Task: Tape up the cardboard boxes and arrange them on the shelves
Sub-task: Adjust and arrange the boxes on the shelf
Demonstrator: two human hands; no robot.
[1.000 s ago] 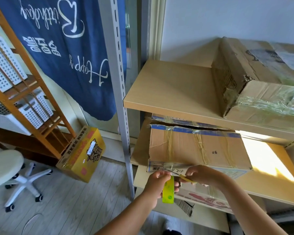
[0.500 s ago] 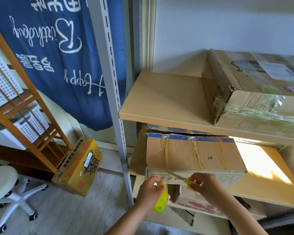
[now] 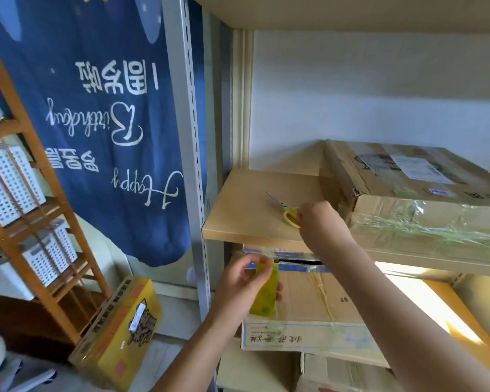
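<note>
Blue banner (image 3: 105,123): "Happy Birthday" in white script, upside down; other characters beside it unreadable.
Box labels (image 3: 303,339): print too small to read.

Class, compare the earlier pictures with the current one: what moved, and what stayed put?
The right hand lifted the scissors from in front of the lower box up onto the shelf above, fingers still at the handles. The left hand still holds the yellow-green tape roll, now slightly higher. Both boxes stayed put.

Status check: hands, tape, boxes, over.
Left hand grips tape roll. Right hand at scissors on upper shelf. Middle box taped.
</note>
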